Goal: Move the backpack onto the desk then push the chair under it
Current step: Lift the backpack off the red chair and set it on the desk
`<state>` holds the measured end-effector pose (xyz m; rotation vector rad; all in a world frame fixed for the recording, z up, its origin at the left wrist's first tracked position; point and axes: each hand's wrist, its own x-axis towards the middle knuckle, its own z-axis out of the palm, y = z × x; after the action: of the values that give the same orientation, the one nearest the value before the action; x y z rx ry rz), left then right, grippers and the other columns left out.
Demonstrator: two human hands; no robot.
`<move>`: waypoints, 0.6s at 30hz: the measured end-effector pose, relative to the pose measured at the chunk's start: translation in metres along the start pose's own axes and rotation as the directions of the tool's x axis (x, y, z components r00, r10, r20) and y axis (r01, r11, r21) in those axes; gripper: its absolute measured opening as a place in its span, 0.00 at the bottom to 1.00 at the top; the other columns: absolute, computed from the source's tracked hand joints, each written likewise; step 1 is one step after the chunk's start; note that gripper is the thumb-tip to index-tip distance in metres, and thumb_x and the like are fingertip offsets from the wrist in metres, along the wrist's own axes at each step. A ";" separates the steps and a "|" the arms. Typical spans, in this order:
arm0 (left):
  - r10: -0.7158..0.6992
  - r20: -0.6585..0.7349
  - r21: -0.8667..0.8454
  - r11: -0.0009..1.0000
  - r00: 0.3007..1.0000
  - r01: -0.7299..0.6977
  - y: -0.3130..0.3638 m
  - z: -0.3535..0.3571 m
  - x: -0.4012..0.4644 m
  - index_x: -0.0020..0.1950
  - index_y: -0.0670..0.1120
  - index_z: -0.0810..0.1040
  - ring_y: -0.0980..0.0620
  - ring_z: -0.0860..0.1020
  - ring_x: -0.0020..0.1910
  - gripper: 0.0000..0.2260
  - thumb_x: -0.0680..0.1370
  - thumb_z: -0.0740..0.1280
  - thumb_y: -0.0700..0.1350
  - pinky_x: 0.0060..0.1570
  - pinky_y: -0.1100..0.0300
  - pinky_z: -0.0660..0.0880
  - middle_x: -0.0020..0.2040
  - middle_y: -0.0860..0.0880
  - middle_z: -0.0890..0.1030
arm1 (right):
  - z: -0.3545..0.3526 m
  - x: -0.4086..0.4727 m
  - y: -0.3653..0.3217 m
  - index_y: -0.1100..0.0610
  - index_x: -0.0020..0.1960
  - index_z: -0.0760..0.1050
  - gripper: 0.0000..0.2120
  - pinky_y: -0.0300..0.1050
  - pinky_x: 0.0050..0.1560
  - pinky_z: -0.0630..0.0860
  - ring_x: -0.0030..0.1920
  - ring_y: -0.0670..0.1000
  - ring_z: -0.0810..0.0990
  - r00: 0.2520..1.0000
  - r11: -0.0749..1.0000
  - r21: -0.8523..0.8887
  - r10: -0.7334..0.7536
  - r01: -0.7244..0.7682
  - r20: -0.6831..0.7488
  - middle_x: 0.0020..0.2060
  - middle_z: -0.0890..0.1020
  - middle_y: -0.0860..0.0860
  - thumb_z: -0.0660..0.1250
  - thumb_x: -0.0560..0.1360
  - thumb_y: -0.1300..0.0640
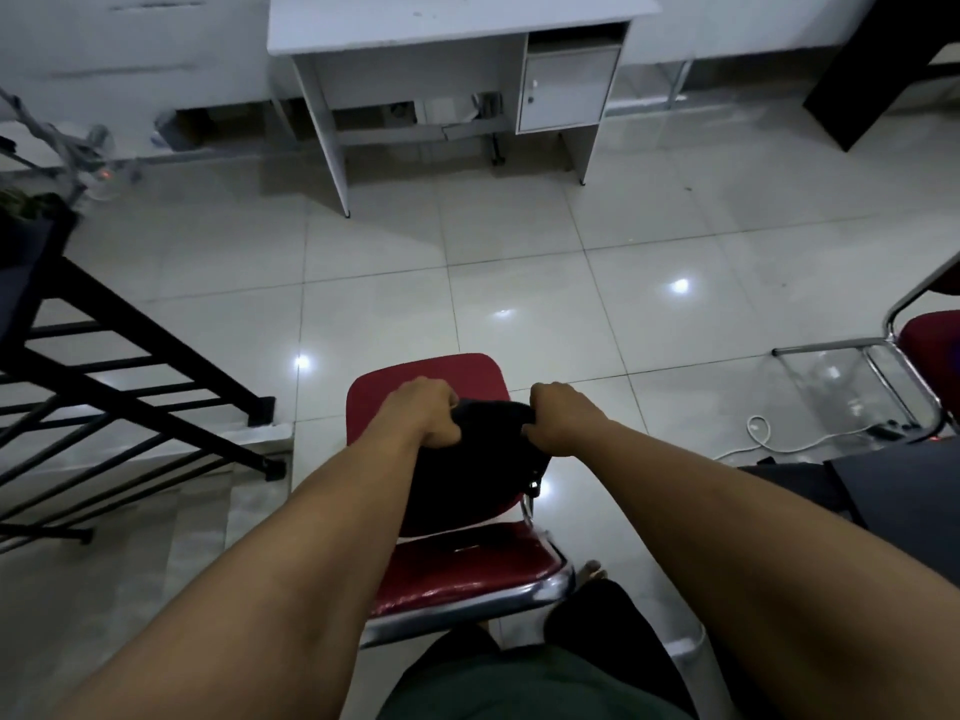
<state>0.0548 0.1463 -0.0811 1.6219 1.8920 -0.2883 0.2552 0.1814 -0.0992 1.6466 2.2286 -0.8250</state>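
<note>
Gripping the backpack [483, 459] at its top, our left hand [423, 413] and right hand [561, 415] are closed on it above the chair [457, 569]; the desk [447, 23] stands well beyond them.

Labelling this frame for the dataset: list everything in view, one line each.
backpack: 1, black, on the red chair's seat, gripped at its top
chair: 1, red with chrome frame, in front of the person
desk: 1, white, by the far wall, with a cabinet door on its right
second chair: 1, red with chrome frame, right edge
cable: 1, white, on the floor at right
railing: 1, black, left
left hand: 1, fingers closed on the backpack
right hand: 1, fingers closed on the backpack
</note>
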 end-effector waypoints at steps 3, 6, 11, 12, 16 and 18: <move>0.022 -0.168 -0.081 0.996 0.985 -0.036 0.040 -0.019 0.021 0.38 0.50 0.81 0.47 0.77 0.38 0.05 0.65 0.66 0.44 0.36 0.60 0.70 0.38 0.51 0.78 | -0.018 0.009 0.012 0.58 0.60 0.66 0.23 0.48 0.41 0.72 0.49 0.59 0.77 0.999 0.999 0.011 0.031 -0.031 -0.043 0.56 0.71 0.58 0.70 0.71 0.52; -0.010 -0.282 -0.096 0.995 0.959 -0.018 0.072 -0.034 0.042 0.33 0.46 0.78 0.46 0.76 0.35 0.02 0.63 0.65 0.42 0.32 0.62 0.67 0.35 0.49 0.76 | -0.035 0.020 0.026 0.57 0.66 0.62 0.32 0.48 0.43 0.76 0.48 0.58 0.78 0.999 0.995 0.090 0.050 -0.050 -0.004 0.60 0.66 0.57 0.71 0.68 0.49; -0.152 -0.380 -0.205 0.976 0.912 0.077 0.131 -0.059 0.084 0.29 0.47 0.70 0.45 0.75 0.34 0.04 0.64 0.64 0.40 0.29 0.61 0.66 0.33 0.48 0.75 | -0.083 0.050 0.068 0.54 0.70 0.59 0.38 0.53 0.46 0.79 0.48 0.57 0.78 0.971 0.975 0.103 -0.181 0.199 -0.156 0.62 0.65 0.53 0.68 0.67 0.39; -0.193 -0.395 -0.241 0.965 0.898 0.102 0.146 -0.064 0.094 0.29 0.47 0.71 0.45 0.75 0.33 0.04 0.64 0.64 0.40 0.28 0.61 0.67 0.33 0.47 0.75 | -0.095 0.058 0.077 0.53 0.70 0.59 0.38 0.54 0.47 0.79 0.49 0.56 0.79 0.957 0.963 0.086 -0.240 0.256 -0.164 0.62 0.66 0.52 0.66 0.67 0.36; -0.371 -0.403 -0.403 0.893 0.836 0.202 0.191 -0.083 0.124 0.32 0.46 0.73 0.48 0.74 0.31 0.03 0.65 0.66 0.42 0.27 0.61 0.66 0.34 0.47 0.76 | -0.135 0.082 0.102 0.52 0.65 0.63 0.35 0.55 0.48 0.78 0.49 0.53 0.79 0.931 0.928 0.113 -0.342 0.356 -0.124 0.57 0.75 0.49 0.63 0.66 0.32; -0.463 -0.392 -0.515 0.827 0.795 0.228 0.211 -0.088 0.136 0.34 0.46 0.73 0.48 0.76 0.32 0.04 0.65 0.68 0.44 0.28 0.61 0.68 0.35 0.48 0.77 | -0.148 0.091 0.113 0.52 0.59 0.66 0.33 0.53 0.46 0.78 0.46 0.51 0.79 0.933 0.918 0.168 -0.348 0.358 -0.089 0.49 0.78 0.48 0.64 0.65 0.31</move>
<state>0.2208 0.3512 -0.0433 1.0743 2.4354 0.4513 0.3498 0.3613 -0.0588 1.3672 2.6060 -1.1112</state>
